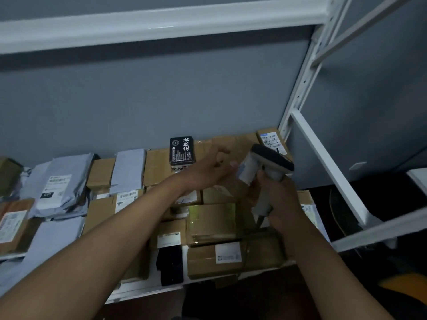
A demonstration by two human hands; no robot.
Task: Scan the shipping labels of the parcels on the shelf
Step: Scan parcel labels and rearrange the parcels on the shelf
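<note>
The right hand (280,199) has its grip wrapped round a grey barcode scanner (268,172), over the cardboard parcels (211,224) on the white shelf (143,289). The left hand (205,172) hovers, fingers spread. A black box (182,150) shows white Chinese characters; the shipping labels (227,252) are too blurred to read.

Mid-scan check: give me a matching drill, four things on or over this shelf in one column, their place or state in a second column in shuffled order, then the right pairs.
Things
1. barcode scanner
2. black box with white lettering
3. grey poly mailer with a white label
4. left hand

Place or state
A. standing at the back of the shelf against the wall
B. gripped by its handle in the right hand
C. lying on the left part of the shelf
D. open, fingers spread, reaching over the parcels

Pairs: 1-B, 2-A, 3-C, 4-D
</note>
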